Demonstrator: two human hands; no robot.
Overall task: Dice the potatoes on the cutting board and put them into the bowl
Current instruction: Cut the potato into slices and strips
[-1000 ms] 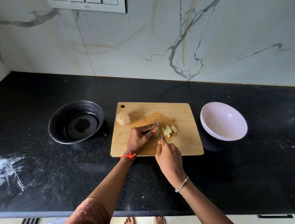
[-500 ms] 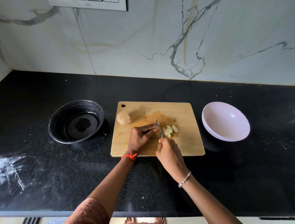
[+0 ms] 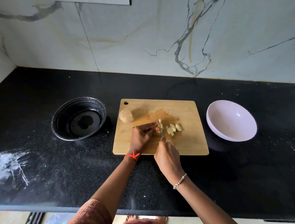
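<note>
We see the knife lower than half a second back, biting into the potato chunk: another slice coming off, dicing midway. Left hand fingers curl on the chunk, right hand fingers wrap the knife handle. Pale cut pieces lie just right of the fingers, whole potato sits beyond the left fingers, none in the bowl yet

Knife handle fully hidden inside the right hand — only the thin blade shows, nearly edge-on. Potato piece under the blade is mostly covered by the left hand; its shape is unclear. Cut pieces just right of the blade are too small to count. Cutting board near edge is partly blocked by the left wrist and right hand. Wall panel is cropped by the top edge. Sleeve, right forearm and bare toes are cropped at the bottom. Dark ribbed object bottom left is cropped — cannot identify. Counter runs out of frame left and right.
</note>
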